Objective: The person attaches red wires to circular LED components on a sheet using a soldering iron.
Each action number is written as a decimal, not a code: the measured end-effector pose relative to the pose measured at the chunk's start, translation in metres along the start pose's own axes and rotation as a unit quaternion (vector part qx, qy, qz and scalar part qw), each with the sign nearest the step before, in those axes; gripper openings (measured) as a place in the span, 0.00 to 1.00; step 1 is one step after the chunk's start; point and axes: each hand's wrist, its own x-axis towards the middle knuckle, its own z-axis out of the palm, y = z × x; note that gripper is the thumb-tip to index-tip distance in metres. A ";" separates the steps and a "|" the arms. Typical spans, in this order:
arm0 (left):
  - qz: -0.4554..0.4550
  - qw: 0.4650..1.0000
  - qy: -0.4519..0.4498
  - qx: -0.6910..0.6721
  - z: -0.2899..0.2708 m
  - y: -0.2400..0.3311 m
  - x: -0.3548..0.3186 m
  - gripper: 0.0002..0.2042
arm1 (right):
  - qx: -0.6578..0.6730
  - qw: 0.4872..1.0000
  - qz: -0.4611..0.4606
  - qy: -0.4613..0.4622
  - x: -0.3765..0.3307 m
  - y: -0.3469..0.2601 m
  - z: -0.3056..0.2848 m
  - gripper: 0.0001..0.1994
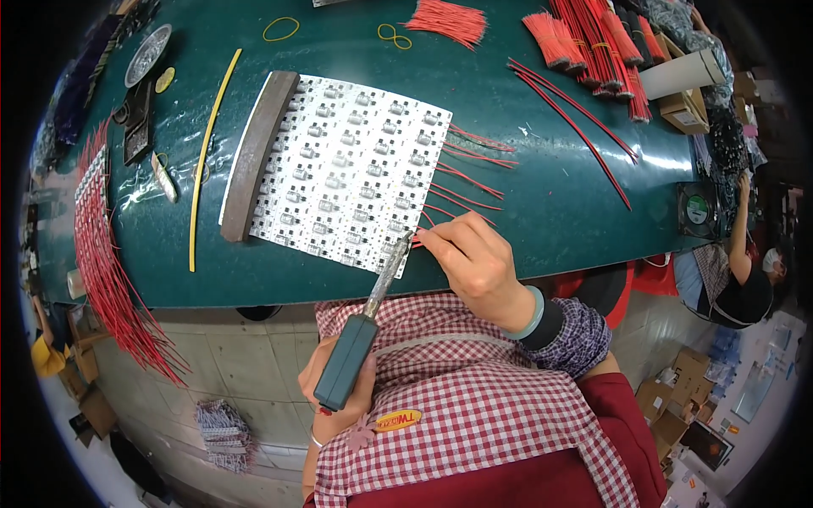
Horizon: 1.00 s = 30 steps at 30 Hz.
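Observation:
A white circuit board panel (pixel 356 178) with rows of small components lies on the green table, and a dark brown bar (pixel 261 161) rests across its left end. Several red wires (pixel 474 178) stick out from the panel's right edge. My left hand (pixel 364 389) is closed around the dark green handle of a soldering iron (pixel 345 364). The iron's metal shaft slants up, and its tip meets the panel's lower right corner. Beside that tip, my right hand (pixel 478 262) is closed in a pinch on a red wire at the panel's edge; the fingers partly hide it.
Two pairs of loose red wires (pixel 584 140) lie to the right. Bundled red wires (pixel 593 42) and a white roll (pixel 684 74) sit at the far right. On the left are a yellow strip (pixel 213 161), a metal dish (pixel 148 55) and wired boards (pixel 97 220) hanging past the table edge.

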 end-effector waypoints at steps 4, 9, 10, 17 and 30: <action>-0.023 1.000 -0.012 -0.012 0.001 -0.001 -0.001 0.10 | -0.004 1.000 -0.003 -0.008 0.001 -0.001 -0.001 0.14; -0.011 1.000 -0.016 0.003 0.000 0.004 0.004 0.09 | -0.008 1.000 -0.003 -0.012 0.002 -0.002 -0.001 0.14; -0.009 1.000 -0.013 0.010 -0.001 0.005 0.004 0.09 | -0.009 1.000 -0.002 -0.012 0.002 -0.002 -0.001 0.14; 0.015 0.999 0.027 0.010 0.000 -0.023 -0.022 0.10 | -0.011 1.000 -0.001 -0.015 0.002 -0.003 -0.001 0.13; 0.092 0.994 0.050 0.018 -0.003 -0.008 -0.010 0.12 | 0.005 1.000 0.007 0.030 -0.003 -0.016 -0.001 0.14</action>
